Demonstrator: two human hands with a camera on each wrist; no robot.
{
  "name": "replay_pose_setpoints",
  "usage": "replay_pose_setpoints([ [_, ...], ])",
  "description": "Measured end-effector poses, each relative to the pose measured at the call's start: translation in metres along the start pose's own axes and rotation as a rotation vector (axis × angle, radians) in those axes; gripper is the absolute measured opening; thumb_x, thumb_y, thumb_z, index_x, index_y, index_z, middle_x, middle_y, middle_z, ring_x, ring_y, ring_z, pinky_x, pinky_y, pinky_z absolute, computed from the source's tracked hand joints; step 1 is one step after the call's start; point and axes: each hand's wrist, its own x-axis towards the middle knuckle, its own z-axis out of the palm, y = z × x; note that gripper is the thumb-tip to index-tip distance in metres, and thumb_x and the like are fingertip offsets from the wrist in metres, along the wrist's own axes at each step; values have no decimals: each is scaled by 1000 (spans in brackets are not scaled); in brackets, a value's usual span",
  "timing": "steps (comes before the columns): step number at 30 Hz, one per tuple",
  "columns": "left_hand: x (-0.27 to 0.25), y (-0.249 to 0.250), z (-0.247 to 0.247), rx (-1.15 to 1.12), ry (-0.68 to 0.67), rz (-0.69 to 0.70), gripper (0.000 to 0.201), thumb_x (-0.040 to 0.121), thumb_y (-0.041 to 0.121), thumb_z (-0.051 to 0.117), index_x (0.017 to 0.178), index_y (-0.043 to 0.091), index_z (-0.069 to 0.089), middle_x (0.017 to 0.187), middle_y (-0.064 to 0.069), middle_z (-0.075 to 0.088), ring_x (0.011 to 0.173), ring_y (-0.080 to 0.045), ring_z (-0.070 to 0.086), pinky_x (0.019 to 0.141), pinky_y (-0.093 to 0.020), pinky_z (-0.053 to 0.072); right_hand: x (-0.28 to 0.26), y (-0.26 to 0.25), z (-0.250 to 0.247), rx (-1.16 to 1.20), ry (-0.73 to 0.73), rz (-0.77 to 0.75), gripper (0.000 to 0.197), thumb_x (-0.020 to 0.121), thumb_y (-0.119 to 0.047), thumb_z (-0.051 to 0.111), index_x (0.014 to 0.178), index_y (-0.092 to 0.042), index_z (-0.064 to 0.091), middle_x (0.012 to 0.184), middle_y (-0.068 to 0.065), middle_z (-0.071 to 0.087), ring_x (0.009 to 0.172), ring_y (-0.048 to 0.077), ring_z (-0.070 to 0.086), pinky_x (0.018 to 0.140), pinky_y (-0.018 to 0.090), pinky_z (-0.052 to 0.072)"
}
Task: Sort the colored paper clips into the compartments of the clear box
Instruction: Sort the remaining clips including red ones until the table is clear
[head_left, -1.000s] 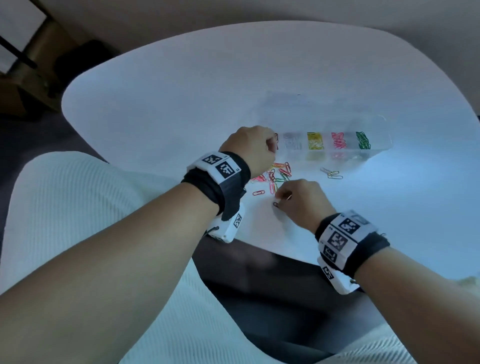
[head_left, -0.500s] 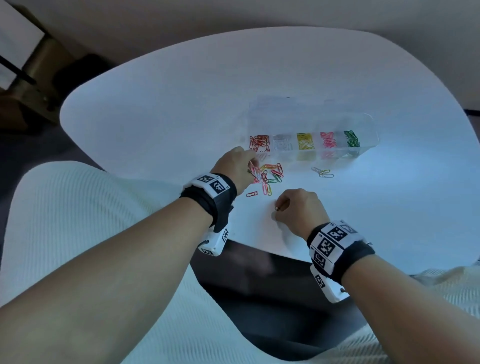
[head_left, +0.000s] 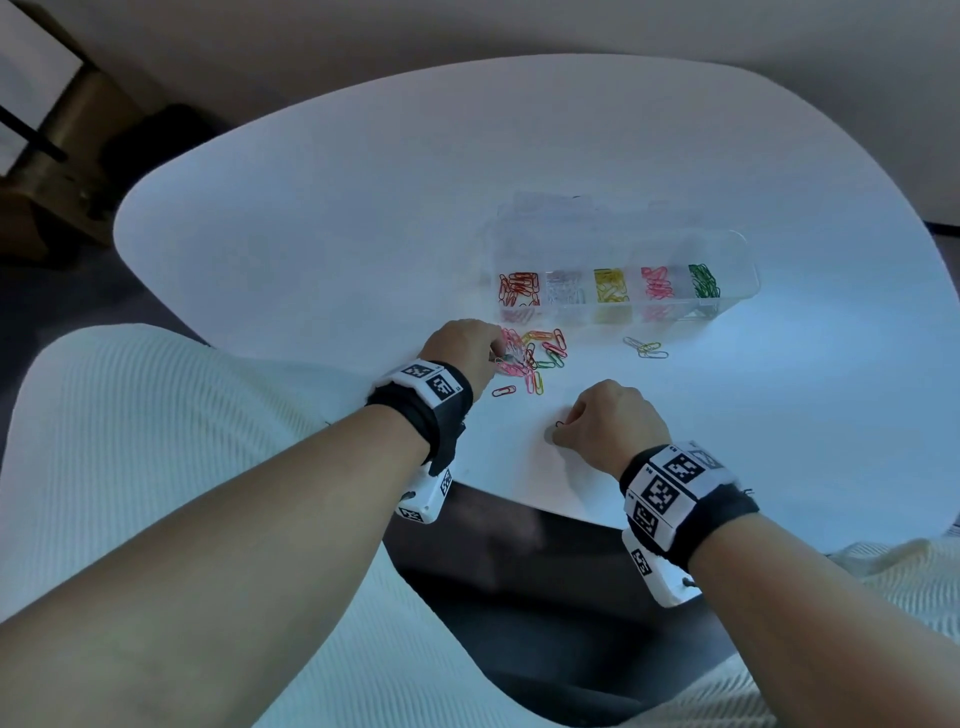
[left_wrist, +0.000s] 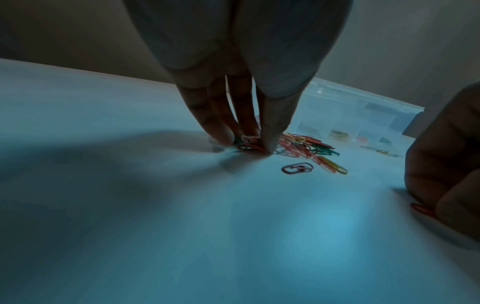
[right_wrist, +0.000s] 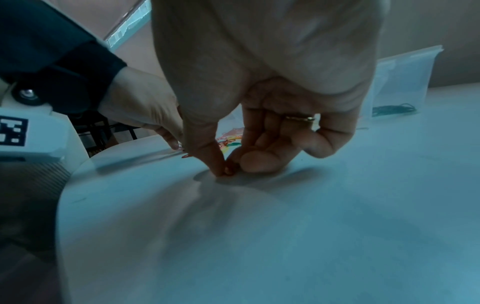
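The clear box (head_left: 730, 249) lies at the table's middle right, with red (head_left: 519, 288), silver (head_left: 565, 292), yellow (head_left: 610, 286), pink (head_left: 657, 283) and green (head_left: 704, 280) clips in separate compartments. A mixed pile of clips (head_left: 543, 353) lies just in front of it. My left hand (left_wrist: 257, 144) stands fingertips-down on the pile's left edge, thumb and fingers closed round a red clip (left_wrist: 248, 147). My right hand (right_wrist: 224, 169) rests near the table's front edge. Its thumb and forefinger pinch a red clip (head_left: 560, 423) against the tabletop.
A lone red clip (head_left: 504, 391) lies between the hands. Silver and yellow clips (head_left: 647, 348) lie apart, right of the pile. The box's clear lid (head_left: 540, 208) lies open behind it. The white table (head_left: 337, 218) ends just behind my wrists.
My left hand has come back from the box's left end down to the pile. The right hand has stayed near the front edge with the clip.
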Motion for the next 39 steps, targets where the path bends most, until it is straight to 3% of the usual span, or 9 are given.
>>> replay_pose_setpoints([
  [6,1,-3,-2,-298,-12,-171,17,76,7,75,87,19,72,90,-4,74,82,-21,70,79,-31,57,0,2,-3,36,-41,-70,21,76,-32,70,77,-12,64,75,2,64,71,21,62,59,25,46],
  [10,2,-5,-1,-474,10,-231,13,71,11,82,80,17,75,80,-3,73,72,-20,70,76,-32,60,4,8,-15,637,-57,-73,16,79,-10,68,64,-11,61,59,4,61,56,19,57,58,26,46],
  [15,2,-2,-4,-542,9,-185,11,77,5,76,85,13,75,77,-7,72,59,-17,65,63,-25,56,12,7,-29,1164,-103,-18,14,80,5,72,82,-5,62,65,9,65,54,19,62,60,25,57],
  [18,2,-2,-4,-480,12,-146,12,81,6,72,90,14,75,80,-2,70,68,-14,63,69,-22,51,21,3,-34,1223,-73,6,18,84,8,66,100,0,64,72,13,65,56,18,64,59,23,57],
  [21,2,-1,-4,-392,-13,-128,16,83,10,71,96,19,76,92,2,70,83,-13,64,75,-18,45,31,-2,-39,1276,-66,36,14,89,11,55,94,3,65,74,15,63,57,19,65,57,22,56],
  [27,0,1,-5,-231,-67,-113,22,85,13,59,95,28,71,88,3,64,85,-18,62,74,-23,47,54,-16,-40,901,57,128,25,85,-8,46,76,-6,70,60,2,51,55,20,47,54,28,40],
  [31,-1,-1,-7,-167,-87,-110,19,83,15,61,93,29,68,88,6,60,83,-18,59,72,-23,44,56,-27,-37,371,200,-23,23,85,-30,66,72,-13,73,79,5,72,77,23,65,68,27,49],
  [34,-2,-3,-10,-108,-85,-109,21,82,15,63,98,27,68,93,7,60,85,-16,57,74,-24,45,57,-32,-35,268,244,-9,19,83,-29,72,80,-11,77,83,10,74,78,28,69,70,32,57],
  [39,-2,8,-15,5,16,32,21,82,17,60,101,26,65,96,6,53,88,-17,54,78,-30,48,55,-31,-37,189,243,17,7,82,-24,72,81,-18,76,79,7,71,64,21,62,56,20,45],
])
